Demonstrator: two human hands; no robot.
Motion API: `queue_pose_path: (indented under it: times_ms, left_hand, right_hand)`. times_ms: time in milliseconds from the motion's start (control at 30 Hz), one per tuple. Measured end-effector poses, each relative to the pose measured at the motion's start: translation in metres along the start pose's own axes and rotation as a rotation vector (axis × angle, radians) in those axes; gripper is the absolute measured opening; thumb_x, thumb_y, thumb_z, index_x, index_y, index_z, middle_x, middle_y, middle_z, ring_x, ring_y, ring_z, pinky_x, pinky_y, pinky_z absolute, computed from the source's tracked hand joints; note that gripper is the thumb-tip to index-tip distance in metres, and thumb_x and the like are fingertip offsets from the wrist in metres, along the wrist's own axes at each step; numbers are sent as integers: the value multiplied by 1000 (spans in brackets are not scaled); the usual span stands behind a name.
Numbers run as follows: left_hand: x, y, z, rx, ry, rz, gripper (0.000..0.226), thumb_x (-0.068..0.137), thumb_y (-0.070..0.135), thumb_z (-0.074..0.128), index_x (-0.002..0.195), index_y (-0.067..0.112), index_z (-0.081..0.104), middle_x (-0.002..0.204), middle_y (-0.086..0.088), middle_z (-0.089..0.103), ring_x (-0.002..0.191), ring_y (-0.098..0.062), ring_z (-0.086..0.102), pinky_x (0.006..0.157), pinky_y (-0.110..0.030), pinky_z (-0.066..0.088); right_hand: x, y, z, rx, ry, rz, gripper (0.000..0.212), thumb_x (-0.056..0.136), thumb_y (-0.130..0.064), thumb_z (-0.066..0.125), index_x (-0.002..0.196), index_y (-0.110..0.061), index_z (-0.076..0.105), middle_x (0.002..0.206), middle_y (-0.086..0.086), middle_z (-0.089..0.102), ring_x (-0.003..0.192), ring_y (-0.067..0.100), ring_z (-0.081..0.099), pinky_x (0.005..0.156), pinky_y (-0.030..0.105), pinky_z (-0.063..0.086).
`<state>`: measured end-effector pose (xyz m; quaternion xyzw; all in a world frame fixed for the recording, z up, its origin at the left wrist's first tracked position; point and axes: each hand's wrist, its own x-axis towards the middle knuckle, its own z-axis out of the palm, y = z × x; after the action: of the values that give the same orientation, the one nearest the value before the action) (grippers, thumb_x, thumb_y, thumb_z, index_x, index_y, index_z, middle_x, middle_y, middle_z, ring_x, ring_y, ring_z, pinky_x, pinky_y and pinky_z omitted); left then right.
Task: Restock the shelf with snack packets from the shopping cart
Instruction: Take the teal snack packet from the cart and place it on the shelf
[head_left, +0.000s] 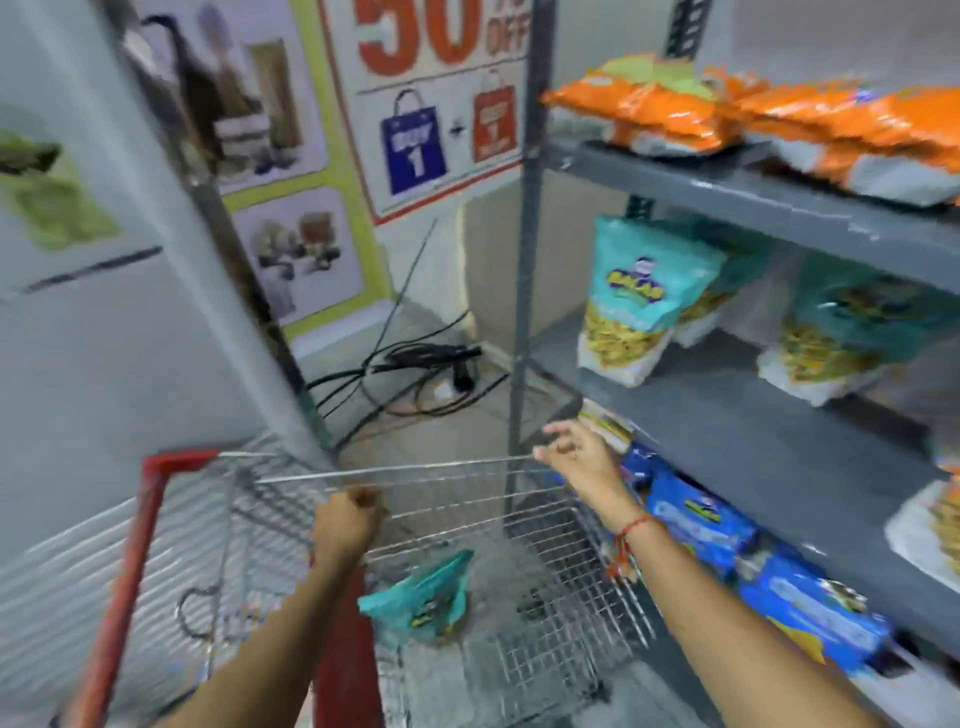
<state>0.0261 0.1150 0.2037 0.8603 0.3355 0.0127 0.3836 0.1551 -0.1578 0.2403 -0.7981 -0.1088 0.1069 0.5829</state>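
Reaching forward over the shopping cart (545, 551), both bare arms stretch out from the bottom of the view. The left hand (348, 525) is curled into a fist at the cart's wire rim; whether it actually clasps a wire is lost in the motion blur. The right hand (576, 457), a red thread (631, 530) tied at its wrist, sits at the far right corner of the rim with fingers loosely bent, pinching or touching the top wire — no packet is in it.

Down in the wire basket lies one teal snack packet (423, 603), tilted, near the red frame (124, 561) of the cart. It appears to be the only packet there.

Just right of the cart stands the grey metal shelf (779, 213). Its lowest visible level holds blue packets (727, 551) lying in a row. The level above carries teal packets (639, 301) like the one in the cart, the nearest upright at the shelf's left end, others leaning behind it. On the top level orange packets (670, 114) lie flat in a heap.

Beyond the cart, black cables (415, 374) tangle on the floor, and a sale poster (441, 104) — "50 OFF", "BUY 1" — hangs on the back wall.
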Motion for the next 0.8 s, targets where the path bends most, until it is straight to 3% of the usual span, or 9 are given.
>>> queue_pose_path:
  times_ms: [67, 200, 267, 367, 500, 567, 667, 733, 800]
  left_hand:
    - [-6, -53, 11, 190, -106, -152, 39, 78, 36, 56, 98, 6, 71, 103, -26, 70, 100, -41, 65, 80, -41, 50]
    - [-29, -115, 54, 249, -286, -396, 41, 86, 31, 56, 120, 9, 59, 124, -19, 63, 114, -34, 59, 89, -37, 48]
    - [-34, -123, 78, 249, -369, -419, 52, 82, 34, 64, 126, 11, 53, 127, -16, 61, 114, -31, 59, 86, -35, 46]
    - [-33, -125, 111, -19, -271, -573, 57, 73, 25, 77, 122, 8, 54, 116, -16, 67, 93, -25, 62, 73, -24, 39]
    - [-18, -135, 143, -213, -51, -749, 36, 75, 13, 75, 108, 3, 64, 106, -14, 72, 96, -28, 67, 77, -25, 43]
    - [-12, -145, 152, -157, 8, -764, 25, 77, 16, 70, 101, 7, 69, 100, -15, 75, 91, -31, 69, 75, -33, 52]
    - [-6, -152, 157, -98, 63, -741, 19, 79, 19, 66, 95, 12, 73, 91, -15, 76, 82, -31, 70, 69, -35, 54]
    - [-4, -141, 154, -123, 107, -703, 16, 81, 16, 66, 94, 10, 73, 90, -16, 76, 81, -31, 70, 65, -30, 46]
    - [-1, -128, 153, -187, 156, -652, 15, 82, 14, 66, 94, 7, 73, 89, -16, 76, 80, -31, 69, 66, -31, 47]
  right_hand:
    - [7, 42, 33, -131, -192, 109, 33, 74, -3, 74, 103, -7, 59, 68, 2, 53, 55, 0, 50, 57, 11, 42]
    - [23, 144, 81, -351, -507, 338, 48, 66, -3, 79, 108, -4, 56, 63, -6, 54, 51, -2, 50, 67, 31, 46]
    - [22, 169, 98, -395, -629, 444, 58, 66, -6, 80, 118, -7, 53, 70, -6, 57, 60, 1, 53, 68, 27, 48]
    - [20, 184, 120, -322, -761, 542, 56, 71, -7, 77, 116, -25, 48, 94, 4, 65, 79, 7, 60, 62, 14, 46]
    - [20, 211, 146, -213, -700, 504, 48, 62, -8, 84, 101, -23, 62, 92, -3, 66, 86, 8, 67, 76, 25, 57]
    - [21, 216, 156, -205, -589, 493, 35, 67, 6, 77, 88, -20, 68, 77, -8, 66, 70, -3, 67, 68, 12, 55]
    - [20, 208, 161, -200, -508, 448, 32, 73, 5, 71, 81, -26, 66, 72, -19, 62, 61, -15, 62, 57, 1, 48]
    - [18, 212, 155, -195, -464, 433, 39, 76, 1, 70, 75, -37, 62, 77, -17, 65, 68, -5, 66, 59, 6, 51]
    - [15, 209, 144, -159, -417, 446, 30, 78, -3, 70, 76, -33, 65, 82, -10, 70, 78, 5, 69, 63, 13, 56]
